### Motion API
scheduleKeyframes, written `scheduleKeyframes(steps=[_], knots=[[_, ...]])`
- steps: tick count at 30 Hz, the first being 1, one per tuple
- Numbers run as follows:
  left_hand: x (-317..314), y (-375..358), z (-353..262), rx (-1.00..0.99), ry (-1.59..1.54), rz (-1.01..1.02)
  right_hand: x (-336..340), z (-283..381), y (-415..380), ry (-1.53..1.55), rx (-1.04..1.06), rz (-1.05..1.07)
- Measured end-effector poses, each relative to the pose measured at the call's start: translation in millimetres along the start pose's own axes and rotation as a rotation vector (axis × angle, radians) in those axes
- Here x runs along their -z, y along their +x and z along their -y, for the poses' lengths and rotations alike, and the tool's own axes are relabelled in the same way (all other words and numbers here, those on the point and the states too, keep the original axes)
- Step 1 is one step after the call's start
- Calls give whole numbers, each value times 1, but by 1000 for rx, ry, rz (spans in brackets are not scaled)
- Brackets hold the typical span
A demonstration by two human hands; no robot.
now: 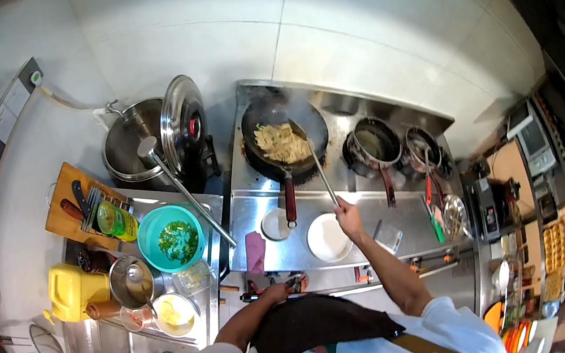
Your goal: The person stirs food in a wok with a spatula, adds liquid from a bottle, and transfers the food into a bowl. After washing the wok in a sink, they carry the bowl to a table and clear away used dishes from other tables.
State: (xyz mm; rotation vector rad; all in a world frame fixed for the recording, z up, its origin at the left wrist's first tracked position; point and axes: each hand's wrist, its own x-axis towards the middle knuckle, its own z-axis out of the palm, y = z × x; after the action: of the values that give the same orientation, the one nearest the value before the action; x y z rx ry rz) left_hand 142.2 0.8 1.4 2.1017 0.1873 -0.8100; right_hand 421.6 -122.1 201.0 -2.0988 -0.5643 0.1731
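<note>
My right hand [349, 218] is closed around the handle of a long metal cooking ladle [324, 174]. The ladle's head reaches into the wok [310, 117] on the stove, against a heap of pale brown food [281, 144]. The wok's dark red handle [290, 201] points toward me, and no hand is on it. Low at the stove's front edge, my left hand [278, 292] has its fingers curled beside the control knobs [300, 281]. What those fingers grip is too small to make out. Between the hands are a white plate [329, 237] and a purple cloth [256, 252].
Two saucepans, one nearer [378, 142] and one farther right [419, 149], stand on the stove. At the left are a big pot [135, 144] with its lid tilted, a ladle [186, 194] jutting out, a turquoise bowl [149, 251] of chopped greens and a yellow jug [77, 291].
</note>
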Motion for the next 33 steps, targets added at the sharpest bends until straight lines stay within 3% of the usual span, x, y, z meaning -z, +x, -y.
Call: scheduleKeyframes(steps=[1, 2, 3, 5, 7, 9, 12, 15, 16, 19, 23, 26, 27, 29, 33], knots=[[0, 15, -2, -37, -52, -56, 14, 17, 6, 138, -167, 61], [6, 12, -5, 6, -120, 68, 24, 24, 14, 107, -345, 60], [8, 2, -13, 50, -23, 25, 38, 34, 23, 159, -474, 154], [-4, 12, -5, 89, 48, -17, 64, 72, 36, 249, -567, 208], [12, 0, -21, 80, 14, -10, 89, 93, 59, -123, -461, 245], [18, -10, -34, 71, -24, 6, 120, 75, 97, -601, 151, 272], [19, -7, -38, 80, 19, 28, 147, 206, 112, -981, 108, 395], [2, 17, -26, 108, 25, 52, 145, 244, 149, -1331, 162, 562], [-4, 23, -20, 75, 70, 40, 142, 261, 152, -1329, 261, 618], [-5, 24, -19, 55, 71, 10, 113, 260, 176, -1424, 244, 692], [22, -10, -46, 112, -22, 0, 65, 234, 184, -1416, 326, 669], [19, -5, -41, 103, 2, -10, 64, 229, 201, -1340, 254, 618], [20, -3, -39, 105, -9, -20, 72, 218, 212, -1287, 359, 586], [15, -9, -39, 88, -39, -48, 86, 252, 217, -1294, 269, 796], [24, -13, -42, 14, 32, 11, 75, 277, 202, -1073, 34, 873]])
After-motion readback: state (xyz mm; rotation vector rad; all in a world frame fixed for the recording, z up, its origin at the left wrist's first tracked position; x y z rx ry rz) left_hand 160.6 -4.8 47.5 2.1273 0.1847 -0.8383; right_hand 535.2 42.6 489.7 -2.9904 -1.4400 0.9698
